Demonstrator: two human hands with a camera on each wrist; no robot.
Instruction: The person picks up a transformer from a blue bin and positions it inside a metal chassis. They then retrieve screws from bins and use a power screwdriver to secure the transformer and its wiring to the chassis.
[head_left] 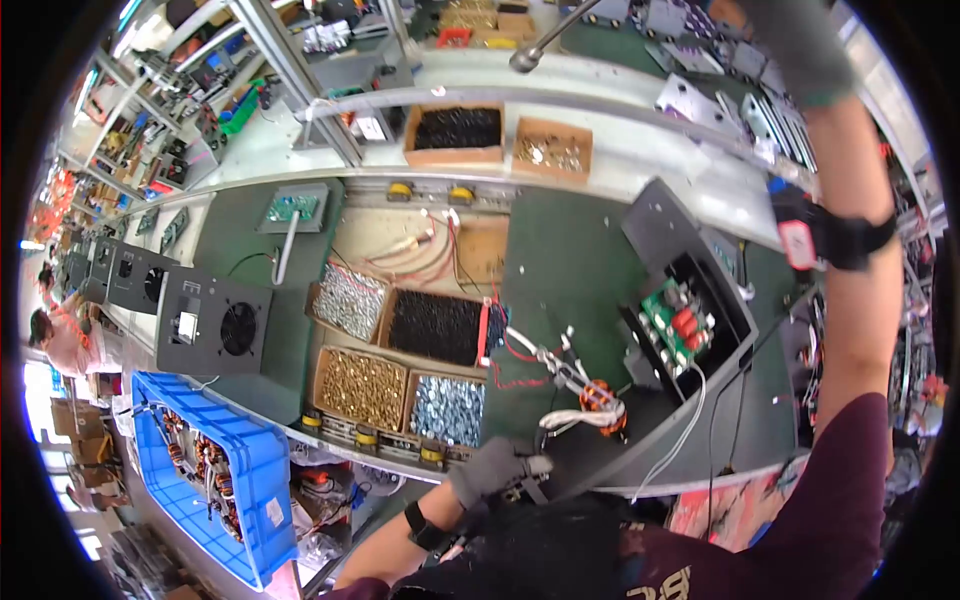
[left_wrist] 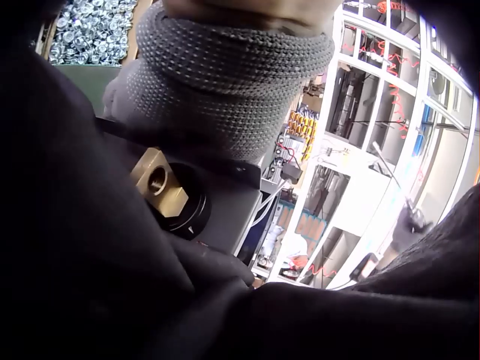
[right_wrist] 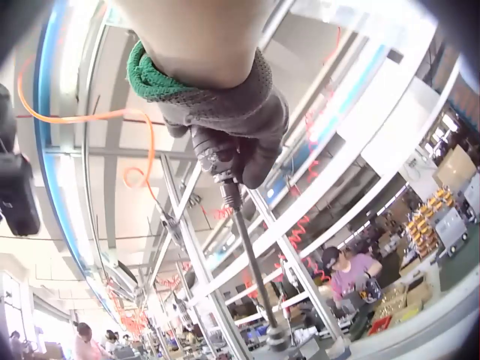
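Observation:
High at the upper right, my gloved right hand grips a power screwdriver. Its long shaft ends in a round socket. My gloved left hand is at the near edge of an open dark metal case. A brass fitting on a round black base sits on the case panel close to that hand; cloth covers much of the left wrist view, and I cannot tell how its fingers close. Inside the case are a green circuit board and an orange-wound coil with white leads.
Boxes of brass screws, silver fasteners and black screws stand left of the case. A blue crate of coils is at lower left. Fan panels stand behind it. A metal rail crosses above the bench.

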